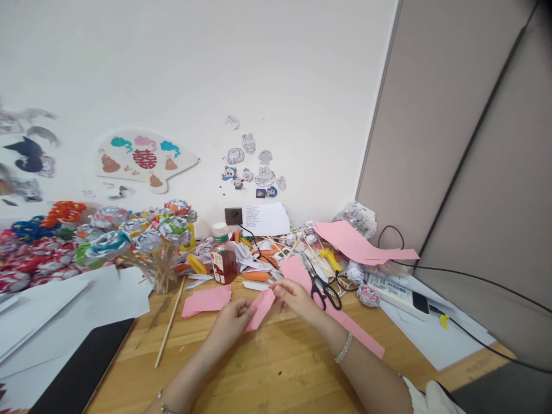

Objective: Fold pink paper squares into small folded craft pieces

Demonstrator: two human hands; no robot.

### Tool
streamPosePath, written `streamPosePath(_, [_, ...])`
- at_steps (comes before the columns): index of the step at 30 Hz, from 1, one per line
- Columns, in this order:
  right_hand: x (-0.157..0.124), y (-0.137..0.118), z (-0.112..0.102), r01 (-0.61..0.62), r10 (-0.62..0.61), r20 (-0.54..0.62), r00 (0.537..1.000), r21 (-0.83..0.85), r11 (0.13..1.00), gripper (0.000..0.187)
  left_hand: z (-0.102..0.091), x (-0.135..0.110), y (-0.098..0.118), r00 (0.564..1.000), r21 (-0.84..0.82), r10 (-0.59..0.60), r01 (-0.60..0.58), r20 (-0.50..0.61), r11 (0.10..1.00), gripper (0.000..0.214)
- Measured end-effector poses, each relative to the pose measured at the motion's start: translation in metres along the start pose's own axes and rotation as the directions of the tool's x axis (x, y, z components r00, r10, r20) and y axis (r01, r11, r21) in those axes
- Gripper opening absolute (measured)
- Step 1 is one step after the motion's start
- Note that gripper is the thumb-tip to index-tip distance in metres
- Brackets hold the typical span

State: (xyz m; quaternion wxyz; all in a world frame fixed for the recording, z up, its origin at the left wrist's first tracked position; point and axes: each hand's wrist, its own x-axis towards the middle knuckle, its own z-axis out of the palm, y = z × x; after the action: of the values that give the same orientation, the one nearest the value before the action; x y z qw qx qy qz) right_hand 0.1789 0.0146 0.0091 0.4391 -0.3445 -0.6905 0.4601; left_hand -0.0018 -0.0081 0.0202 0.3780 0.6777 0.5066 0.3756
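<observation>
Between my hands is a small piece of pink paper [260, 311], held a little above the wooden table. My left hand [233, 322] pinches its lower left side between thumb and fingers. At the upper right corner, my right hand [293, 296] grips the same piece with its fingertips. A stack of pink paper pieces [207, 301] lies just left of my left hand. Beyond my right hand rest black-handled scissors [323, 287], lying over a long pink paper strip [353, 330]. A thin wooden stick [170, 325] lies on the left.
Paper flowers on sticks [150, 236] stand at the back left. A bottle [222, 256] stands behind the pink stack, beside a heap of paper scraps [259, 264]. White sheets [56, 322] and a black flat object [86, 368] lie left. A white power strip [397, 296] with cables sits right.
</observation>
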Motion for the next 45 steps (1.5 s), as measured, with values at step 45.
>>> streamPosePath(45, [0.004, 0.009, 0.001, -0.072, 0.076, -0.03, 0.997, 0.133, 0.988, 0.029, -0.01, 0.005, 0.006, 0.982, -0.48, -0.162, 0.096, -0.098, 0.872, 0.031])
